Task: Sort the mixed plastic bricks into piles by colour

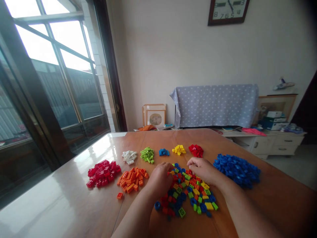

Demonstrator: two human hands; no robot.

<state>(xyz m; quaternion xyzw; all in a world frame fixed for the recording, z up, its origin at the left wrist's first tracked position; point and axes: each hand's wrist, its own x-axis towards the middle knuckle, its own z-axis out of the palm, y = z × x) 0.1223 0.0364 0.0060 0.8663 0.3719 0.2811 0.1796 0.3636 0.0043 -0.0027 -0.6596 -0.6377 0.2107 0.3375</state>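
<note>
From where I stand, readable text: wall clock (228,13), numerals 3 to 9. Count: eight single-colour piles on the table (81,208): crimson pile (103,173), orange pile (132,179), white pile (129,157), lime pile (147,154), small blue pile (163,152), yellow pile (178,149), red pile (196,150), large blue pile (236,169). One loose orange brick (120,195) near the orange pile. One mixed pile (188,183), centre, between the forearms; too jumbled to count. Left hand (160,177): fingers curled down over its left side, tips hidden, can't tell the grip. Right hand (201,168): fingers bent, narrow, at its far right edge; can't tell if a brick is pinched.
</note>
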